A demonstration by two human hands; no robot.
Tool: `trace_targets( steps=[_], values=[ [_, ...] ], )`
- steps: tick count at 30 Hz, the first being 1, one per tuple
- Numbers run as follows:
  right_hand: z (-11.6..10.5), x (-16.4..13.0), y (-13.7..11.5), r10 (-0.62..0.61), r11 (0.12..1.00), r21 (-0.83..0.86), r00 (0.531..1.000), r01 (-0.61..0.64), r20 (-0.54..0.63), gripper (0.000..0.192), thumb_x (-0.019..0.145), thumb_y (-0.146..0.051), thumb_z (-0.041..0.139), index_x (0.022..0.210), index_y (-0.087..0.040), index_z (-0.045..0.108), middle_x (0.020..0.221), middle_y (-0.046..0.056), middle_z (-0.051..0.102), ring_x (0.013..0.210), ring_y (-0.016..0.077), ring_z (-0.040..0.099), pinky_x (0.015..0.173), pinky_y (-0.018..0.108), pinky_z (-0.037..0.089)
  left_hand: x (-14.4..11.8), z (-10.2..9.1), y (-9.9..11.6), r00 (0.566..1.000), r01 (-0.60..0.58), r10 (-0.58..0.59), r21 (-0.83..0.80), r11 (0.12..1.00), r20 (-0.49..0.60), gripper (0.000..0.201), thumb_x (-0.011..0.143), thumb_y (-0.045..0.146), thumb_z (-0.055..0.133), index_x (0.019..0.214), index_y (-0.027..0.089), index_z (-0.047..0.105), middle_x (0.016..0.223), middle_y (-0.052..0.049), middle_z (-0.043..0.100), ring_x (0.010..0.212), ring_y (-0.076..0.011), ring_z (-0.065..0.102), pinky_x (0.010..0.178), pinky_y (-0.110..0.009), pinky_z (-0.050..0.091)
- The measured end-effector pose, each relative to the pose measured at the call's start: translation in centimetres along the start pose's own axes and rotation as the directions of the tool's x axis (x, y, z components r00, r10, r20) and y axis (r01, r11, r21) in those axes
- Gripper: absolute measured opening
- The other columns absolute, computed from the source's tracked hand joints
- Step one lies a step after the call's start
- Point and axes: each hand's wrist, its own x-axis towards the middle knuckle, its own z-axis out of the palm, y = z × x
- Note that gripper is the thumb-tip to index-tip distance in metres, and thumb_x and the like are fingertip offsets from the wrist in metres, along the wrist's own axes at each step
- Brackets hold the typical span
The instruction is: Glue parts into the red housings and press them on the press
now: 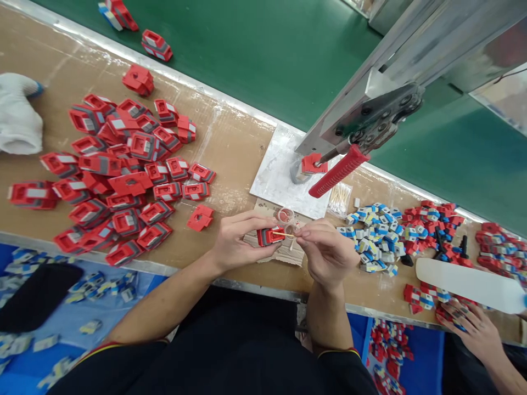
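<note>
My left hand is closed around a small red and grey toy car part, held near the front of the table. Pinched in my right hand is a thin cotton swab, its far end at the part's upper face. Just behind the part stands a small clear cup with a little red in it. A second cup sits partly hidden by my right fingers. Under my hands lies a piece of cardboard.
A lever press with a red handle stands on a metal plate. Red car parts are heaped left. Cotton swabs and blue-white parts lie right. A co-worker's hand is near a white bottle.
</note>
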Motion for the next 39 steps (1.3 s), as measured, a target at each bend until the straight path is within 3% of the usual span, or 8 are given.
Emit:
trace_targets(
  steps=[12,17,20,25,28,33,36,39],
  values=[
    [-1.0,0.3,-0.4,-0.087,0.978,-0.187,0.995,0.093,0.037,0.024,0.092,-0.005,0.072,0.104,-0.025,0.074,0.081,0.001,0.081,0.069,0.0187,0.076,0.060,0.034,0.060,0.0,-0.1,0.0,1.000,0.011,-0.011,0.011,1.000,0.014,0.028,0.077,0.015,0.088,0.104,0.018,0.079,0.094,-0.006,0.083,0.079,-0.0158,0.079,0.073,-0.022,0.065],
    [-3.8,-0.1,0.0,-0.033,0.993,-0.116,0.998,0.027,-0.049,0.021,0.091,-0.008,0.074,0.102,-0.026,0.077,0.078,0.001,0.079,0.068,0.0193,0.074,0.061,0.035,0.058,0.2,-0.3,0.0,1.000,0.017,-0.017,0.054,0.998,0.000,0.025,0.078,0.017,0.088,0.101,0.018,0.079,0.090,-0.005,0.082,0.074,-0.0154,0.078,0.069,-0.023,0.065],
    [-5.1,-0.8,0.7,0.042,0.978,-0.208,0.992,-0.017,0.115,0.021,0.091,-0.009,0.075,0.100,-0.027,0.076,0.081,0.001,0.080,0.071,0.0190,0.073,0.065,0.035,0.057,0.4,-0.4,0.2,1.000,0.016,-0.016,0.054,0.998,-0.009,0.024,0.078,0.017,0.088,0.100,0.019,0.080,0.090,-0.005,0.082,0.074,-0.0155,0.078,0.069,-0.023,0.065],
    [-4.3,-2.3,1.5,0.131,0.937,-0.348,0.896,0.028,0.424,0.012,0.099,-0.019,0.069,0.104,-0.027,0.077,0.099,0.006,0.080,0.088,0.0191,0.071,0.077,0.035,0.060,0.0,-0.8,0.1,1.000,0.027,-0.029,0.119,0.993,0.010,0.028,0.077,0.015,0.089,0.103,0.021,0.079,0.096,-0.003,0.083,0.078,-0.0161,0.079,0.074,-0.025,0.066],
    [-6.3,-3.0,1.5,0.209,0.937,-0.345,0.877,-0.053,0.434,0.024,0.099,-0.038,0.071,0.120,-0.027,0.075,0.115,0.009,0.076,0.104,0.0225,0.072,0.090,0.039,0.062,-0.5,-1.1,-0.7,0.998,0.064,-0.063,0.120,0.991,-0.015,0.031,0.078,0.015,0.088,0.106,0.024,0.079,0.097,-0.002,0.081,0.080,-0.0179,0.078,0.074,-0.029,0.066],
    [-14.1,-3.9,2.1,0.321,0.692,-0.663,0.944,-0.286,-0.073,0.022,0.102,-0.035,0.063,0.119,-0.027,0.074,0.114,0.009,0.074,0.107,0.0268,0.069,0.093,0.045,0.059,-0.5,-0.8,-1.0,0.994,0.098,-0.093,0.091,0.991,-0.054,0.035,0.079,0.012,0.088,0.110,0.025,0.079,0.100,-0.002,0.080,0.086,-0.0185,0.078,0.077,-0.030,0.065],
    [-16.1,-3.1,4.3,0.443,0.533,-0.820,0.894,-0.209,0.061,0.025,0.100,-0.024,0.062,0.121,-0.025,0.075,0.123,0.011,0.074,0.113,0.0299,0.063,0.104,0.049,0.052,-0.3,-0.5,-0.7,0.994,0.101,-0.096,0.100,0.990,-0.052,0.034,0.080,0.013,0.087,0.111,0.026,0.079,0.102,-0.002,0.080,0.090,-0.0195,0.078,0.079,-0.032,0.066],
    [-15.5,-1.4,7.1,0.583,0.516,-0.849,0.773,-0.115,0.250,0.034,0.095,-0.009,0.059,0.121,-0.023,0.076,0.127,0.012,0.074,0.115,0.0307,0.058,0.107,0.050,0.047,-0.6,-0.6,-1.4,0.989,0.139,-0.135,0.065,0.988,-0.064,0.033,0.083,0.014,0.085,0.112,0.027,0.079,0.104,-0.001,0.080,0.091,-0.0198,0.077,0.080,-0.032,0.065]
  ],
)
